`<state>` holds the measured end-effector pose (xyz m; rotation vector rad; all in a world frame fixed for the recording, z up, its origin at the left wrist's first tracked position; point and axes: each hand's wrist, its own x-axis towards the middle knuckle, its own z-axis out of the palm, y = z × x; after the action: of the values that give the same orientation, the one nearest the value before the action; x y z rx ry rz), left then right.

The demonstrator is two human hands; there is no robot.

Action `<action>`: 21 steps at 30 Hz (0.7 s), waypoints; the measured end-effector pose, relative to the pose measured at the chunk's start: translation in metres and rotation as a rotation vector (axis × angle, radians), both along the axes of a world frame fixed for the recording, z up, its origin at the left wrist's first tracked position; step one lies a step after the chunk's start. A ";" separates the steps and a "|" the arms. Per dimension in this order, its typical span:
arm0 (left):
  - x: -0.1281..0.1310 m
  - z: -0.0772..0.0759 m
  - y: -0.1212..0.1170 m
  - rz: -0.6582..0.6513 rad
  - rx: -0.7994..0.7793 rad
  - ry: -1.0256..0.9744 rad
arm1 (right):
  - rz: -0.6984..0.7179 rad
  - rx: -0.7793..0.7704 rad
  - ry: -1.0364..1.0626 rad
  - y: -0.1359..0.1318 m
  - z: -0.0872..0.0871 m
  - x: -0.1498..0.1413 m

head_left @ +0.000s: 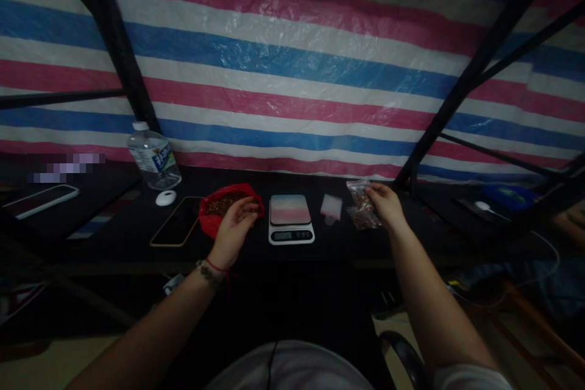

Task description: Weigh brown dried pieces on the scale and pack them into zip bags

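Note:
My right hand (384,201) pinches the upper right part of a small clear zip bag (359,194) with brown bits inside. Directly below it, another filled zip bag (364,219) lies on the black table. My left hand (235,222) is over the right side of a red plastic bag (208,223), its fingers loosely bent and apart, with nothing visible in them. Loose brown shreds (223,202) fill that open bag. Between my hands sits a white kitchen scale (291,219) with a bare platform. A stack of small clear bags (331,206) lies right of the scale.
Left of the red bag are a phone (176,222), a white earbud case or mouse (166,197) and a clear plastic bottle (155,161). Another phone (43,200) lies at far left. Black metal posts (116,42) and a striped sheet (283,79) stand behind.

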<state>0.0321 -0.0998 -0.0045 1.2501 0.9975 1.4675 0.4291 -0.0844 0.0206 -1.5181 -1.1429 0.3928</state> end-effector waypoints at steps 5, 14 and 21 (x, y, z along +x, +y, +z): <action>-0.024 0.003 0.017 -0.014 0.060 0.194 | -0.202 -0.469 -0.550 0.003 -0.047 0.032; -0.094 0.007 0.058 0.145 0.024 1.101 | 0.019 0.062 -0.600 0.001 -0.066 -0.031; -0.078 -0.008 0.089 -0.032 0.066 1.417 | 0.213 -0.034 -0.432 0.005 -0.095 -0.077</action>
<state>-0.0454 -0.0104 -0.0123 2.3748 1.7509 0.3819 0.3525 -0.0790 -0.0744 -1.5583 -1.6519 0.2312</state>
